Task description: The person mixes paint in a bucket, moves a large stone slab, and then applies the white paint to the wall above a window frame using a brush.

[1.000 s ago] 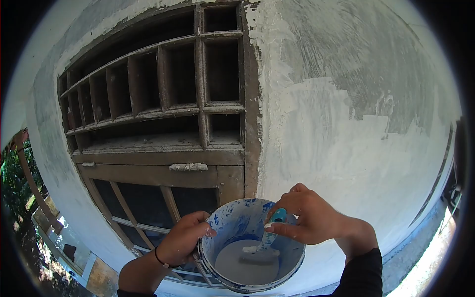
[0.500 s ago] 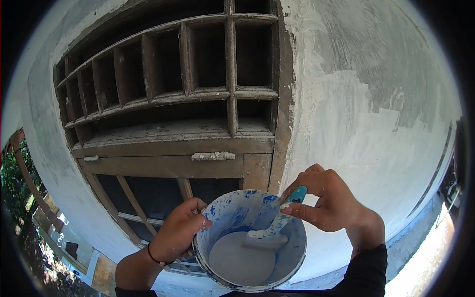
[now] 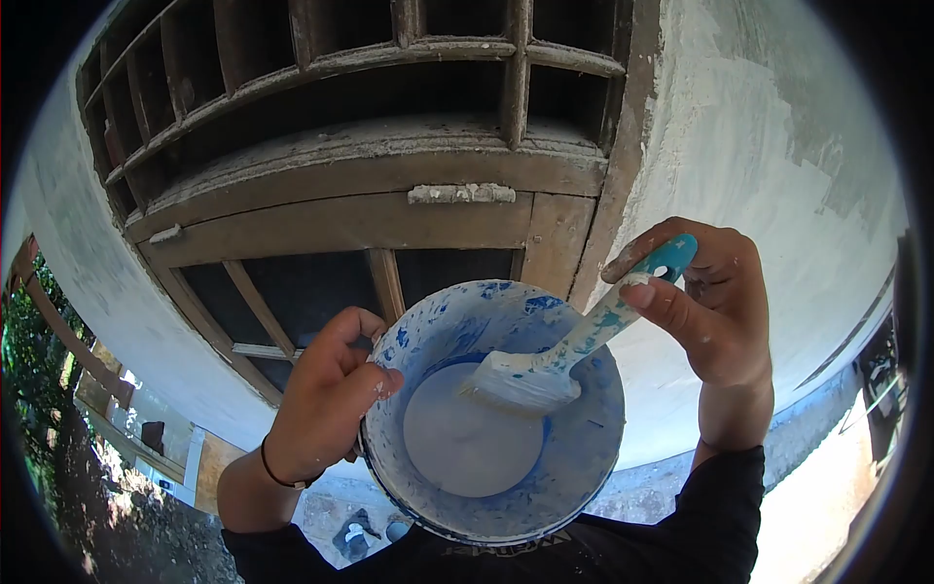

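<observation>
My left hand (image 3: 331,394) grips the left rim of a bucket (image 3: 595,438), its thumb over the edge. The bucket's inner wall is streaked with blue and white, and whitish paint (image 3: 465,443) covers its bottom. Between the thumb and fingers of my right hand (image 3: 718,307) is the turquoise end of a paintbrush (image 3: 589,331), its handle smeared with white. The brush slants down into the bucket. Its wide, paint-coated bristles lie at the far right edge of the paint; whether the tips are dipped in it is hard to tell.
Ahead stands a brown wooden window frame (image 3: 341,229) with a compartmented grille (image 3: 520,78) above and a paint-crusted hinge (image 3: 461,194). To the right is a wall (image 3: 720,175) with patchy white paint. Foliage (image 3: 39,380) shows at far left, and a small dark item (image 3: 357,533) lies below.
My view has tilted down, so the window sits higher. The bucket appears larger and closer. My right hand has risen along with the brush handle, which leans farther right.
</observation>
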The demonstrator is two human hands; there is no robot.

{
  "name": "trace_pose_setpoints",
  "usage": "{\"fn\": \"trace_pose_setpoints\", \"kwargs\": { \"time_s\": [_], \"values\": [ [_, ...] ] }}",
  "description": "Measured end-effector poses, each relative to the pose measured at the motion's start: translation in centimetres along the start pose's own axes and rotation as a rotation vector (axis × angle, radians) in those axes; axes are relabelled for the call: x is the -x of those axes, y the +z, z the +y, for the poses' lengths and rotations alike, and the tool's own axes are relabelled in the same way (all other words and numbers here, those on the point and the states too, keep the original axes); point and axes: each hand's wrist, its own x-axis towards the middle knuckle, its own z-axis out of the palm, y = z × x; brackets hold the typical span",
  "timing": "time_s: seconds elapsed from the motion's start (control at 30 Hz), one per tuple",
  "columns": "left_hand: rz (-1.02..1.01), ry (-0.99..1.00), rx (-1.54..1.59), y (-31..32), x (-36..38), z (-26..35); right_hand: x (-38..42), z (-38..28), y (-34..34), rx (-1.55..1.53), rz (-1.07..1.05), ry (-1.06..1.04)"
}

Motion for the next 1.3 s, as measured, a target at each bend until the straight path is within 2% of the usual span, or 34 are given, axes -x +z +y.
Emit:
{"fn": "trace_pose_setpoints", "kwargs": {
  "time_s": [0.13, 0.17, 0.27, 0.33, 0.43, 0.67, 0.73, 0.77, 0.83, 0.9, 1.07, 1.3],
  "values": [
    [-0.013, -0.011, 0.026, -0.1, -0.2, -0.6, 0.5, 0.8, 2.0, -0.092, -0.037, -0.067],
    [0.009, 0.015, 0.021, 0.0, -0.2, -0.7, 0.6, 1.6, 2.8, -0.056, -0.082, -0.148],
    [0.024, 0.047, 0.023, 0.0, -0.1, -1.0, 1.0, 0.7, 3.9, 0.049, -0.165, -0.098],
    [0.023, 0.065, 0.027, -0.1, -0.1, -1.1, 1.0, 0.7, 4.4, 0.287, -0.298, -0.204],
    [0.004, 0.079, -0.040, -0.4, -0.3, -1.4, 1.3, 1.2, 5.4, 0.316, -0.367, -0.195],
    [0.010, 0.097, -0.056, -1.1, -0.5, -3.2, 1.9, 2.7, 6.6, 0.232, -0.367, -0.169],
    [0.018, 0.094, -0.068, -1.2, -0.2, -3.6, 2.2, 3.1, 6.5, 0.164, -0.215, -0.159],
    [0.034, 0.105, -0.063, -1.1, 0.0, -3.9, 2.2, 3.1, 6.4, 0.156, -0.223, -0.154],
    [0.057, 0.106, -0.056, -1.2, 0.3, -4.3, 2.5, 3.1, 6.1, -0.088, -0.040, 0.080],
    [0.069, 0.072, -0.031, -1.4, 0.5, -4.7, 2.8, 3.4, 6.0, -0.309, 0.056, 0.191],
    [0.112, 0.015, 0.047, -2.5, 0.9, -6.0, 2.6, 5.0, 5.5, -0.532, 0.249, 0.274],
    [0.195, -0.026, 0.088, -3.4, 1.3, -6.9, 2.3, 5.7, 4.6, -0.736, 0.405, 0.244]
  ]
}}
